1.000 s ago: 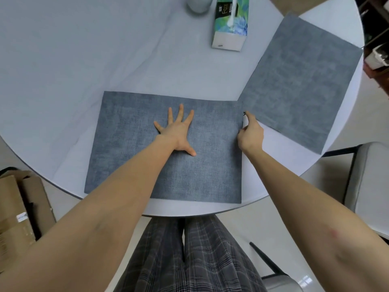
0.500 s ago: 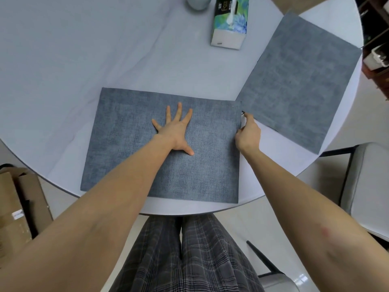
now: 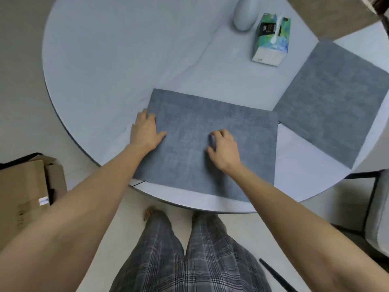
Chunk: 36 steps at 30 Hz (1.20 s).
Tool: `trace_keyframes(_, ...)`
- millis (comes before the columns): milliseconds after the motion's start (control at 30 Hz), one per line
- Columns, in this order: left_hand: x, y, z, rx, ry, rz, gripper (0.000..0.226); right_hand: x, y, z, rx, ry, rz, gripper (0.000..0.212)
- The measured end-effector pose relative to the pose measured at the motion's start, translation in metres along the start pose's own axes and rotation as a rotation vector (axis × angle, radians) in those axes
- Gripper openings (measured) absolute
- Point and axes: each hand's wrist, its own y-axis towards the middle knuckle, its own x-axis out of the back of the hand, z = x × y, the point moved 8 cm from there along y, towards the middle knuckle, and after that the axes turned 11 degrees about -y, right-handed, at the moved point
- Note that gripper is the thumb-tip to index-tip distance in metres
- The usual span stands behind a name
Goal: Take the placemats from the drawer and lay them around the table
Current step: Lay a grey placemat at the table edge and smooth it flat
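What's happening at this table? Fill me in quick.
A person is laying placemats on a round table. Both hands are on the near grey placemat, which lies flat at the table's near edge: the left hand rests at its left edge, and the right hand rests on its middle with fingers curled. A second grey placemat already lies flat to the right. A tissue box and a pale vase stand further back on the table.

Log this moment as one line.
near placemat: flat on table | left hand: on its left edge | right hand: fingertips on it
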Motion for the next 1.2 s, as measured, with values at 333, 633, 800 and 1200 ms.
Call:
trace_keyframes(333,0.022,-0.057,0.092,0.069,-0.155,0.14,0.035,-0.083,-0.053,0.098,-0.196,-0.064,0.127,0.091)
trace_keyframes(633,0.012,-0.065,0.103,0.074,-0.149,0.145,0.049,-0.097,-0.078,0.1,-0.242,-0.114,0.224,0.108)
trace_keyframes(800,0.009,-0.065,0.107,0.075,-0.128,0.186,0.051,-0.098,-0.081,0.1,-0.227,-0.141,0.234,0.107)
trace_keyframes(1200,0.008,-0.066,0.107,0.053,-0.064,0.256,0.049,-0.101,-0.088,0.102,-0.227,-0.158,0.219,0.105)
